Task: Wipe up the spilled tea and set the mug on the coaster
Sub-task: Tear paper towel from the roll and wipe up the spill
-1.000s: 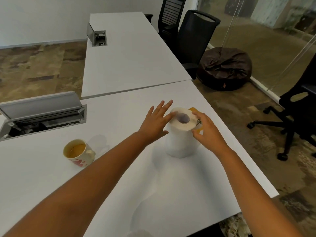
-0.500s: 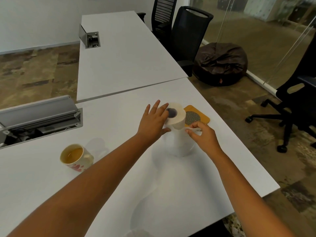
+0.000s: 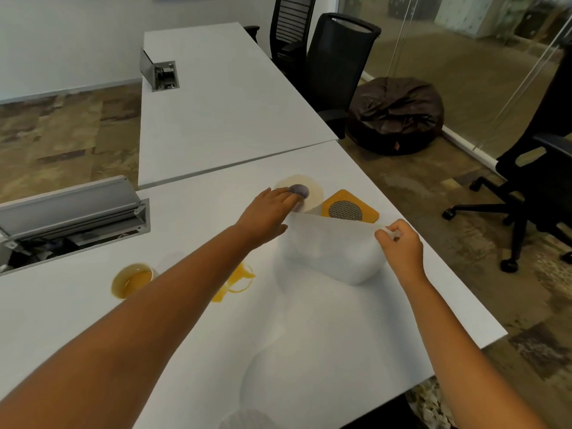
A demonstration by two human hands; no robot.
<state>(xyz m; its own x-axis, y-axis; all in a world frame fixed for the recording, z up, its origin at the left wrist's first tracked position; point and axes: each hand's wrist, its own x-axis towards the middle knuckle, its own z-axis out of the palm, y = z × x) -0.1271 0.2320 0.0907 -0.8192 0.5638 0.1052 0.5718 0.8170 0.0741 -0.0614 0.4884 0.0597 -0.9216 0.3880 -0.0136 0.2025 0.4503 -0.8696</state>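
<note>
Left hand (image 3: 266,212) is pressing flat on the paper towel roll (image 3: 305,193); right hand (image 3: 399,243) is pinching the sheet (image 3: 328,243), now drawn further out than before. Thin, tearable: grip at the edge. Tea spill (image 3: 236,281) and mug (image 3: 133,280) are sitting left; coaster (image 3: 349,209) just behind the roll.

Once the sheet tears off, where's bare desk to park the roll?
Bare desk lies near the front edge, between the forearms, and behind the paper roll toward the desk seam. It is crowded around the tea spill, mug and coaster.
</note>
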